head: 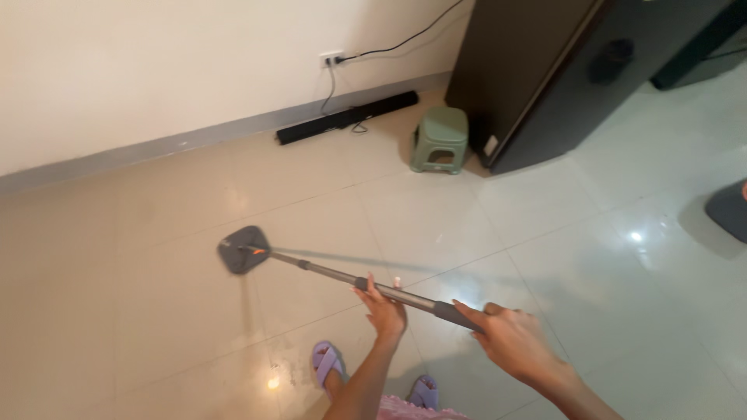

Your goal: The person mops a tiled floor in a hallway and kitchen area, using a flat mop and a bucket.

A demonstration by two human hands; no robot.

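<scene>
A flat mop with a grey square head (243,250) rests on the beige tiled floor (140,311); its grey metal handle (327,272) slants toward me. My left hand (384,309) wraps the handle at mid-length. My right hand (510,336) grips the dark end of the handle, lower right. Below the handle my feet in purple slippers (327,364) stand on the tiles.
A small green plastic stool (440,138) stands beside a tall dark cabinet (560,78) at the upper right. A long black bar (346,117) lies along the wall's base, with a cable running to a wall socket (331,58). A dark object (727,210) sits at the right edge.
</scene>
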